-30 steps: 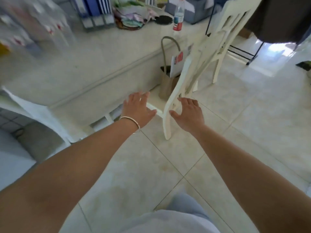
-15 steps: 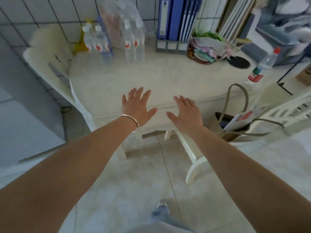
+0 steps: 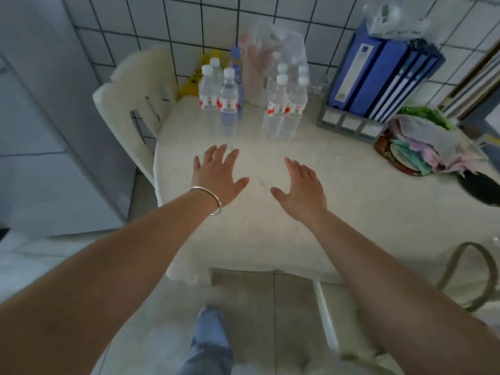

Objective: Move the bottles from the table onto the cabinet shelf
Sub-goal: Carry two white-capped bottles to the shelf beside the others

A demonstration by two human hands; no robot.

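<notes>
Several clear water bottles with white caps and red labels stand at the back of the pale table (image 3: 270,234), near the tiled wall. One cluster of bottles (image 3: 220,101) is on the left, another cluster (image 3: 284,109) stands to its right in torn plastic wrap. My left hand (image 3: 217,175), with a silver bangle on its wrist, hovers above the table in front of the left cluster, fingers spread and empty. My right hand (image 3: 303,189) is held out beside it, fingers straight, holding nothing. Neither hand touches a bottle.
Blue binders (image 3: 378,77) in a grey rack stand at the back right. A pile of cloths and papers (image 3: 424,142) lies beside them. A white chair (image 3: 132,104) stands at the table's left end, a grey cabinet (image 3: 40,117) further left. A bag handle (image 3: 465,277) rises at lower right.
The view has swung from the floor and chair up to the table. The bottles now stand straight ahead and closer, and both open hands have reached out over the tabletop.
</notes>
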